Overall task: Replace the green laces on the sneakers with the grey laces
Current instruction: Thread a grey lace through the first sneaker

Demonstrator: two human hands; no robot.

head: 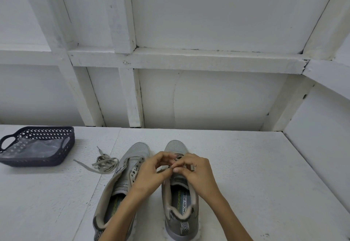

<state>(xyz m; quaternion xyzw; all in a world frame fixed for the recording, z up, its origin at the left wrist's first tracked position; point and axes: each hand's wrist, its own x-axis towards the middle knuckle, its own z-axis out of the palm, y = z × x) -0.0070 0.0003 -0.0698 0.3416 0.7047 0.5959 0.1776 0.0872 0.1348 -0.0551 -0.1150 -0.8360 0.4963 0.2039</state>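
Note:
Two grey sneakers stand side by side on the white table, toes pointing away from me. The left sneaker point(121, 176) has bare eyelets and no lace. Both hands meet over the tongue of the right sneaker point(180, 199). My left hand point(151, 172) and my right hand point(195, 170) pinch a thin lace end point(171, 167) between thumb and fingertips above the eyelets. The lace's colour is hard to tell under the fingers. A loose greenish-grey lace point(105, 162) lies coiled on the table left of the sneakers.
A dark blue perforated basket point(62, 157) with a clear plastic bag inside sits at the table's far left. A white panelled wall rises behind the table, and a white side wall point(322, 165) borders it on the right.

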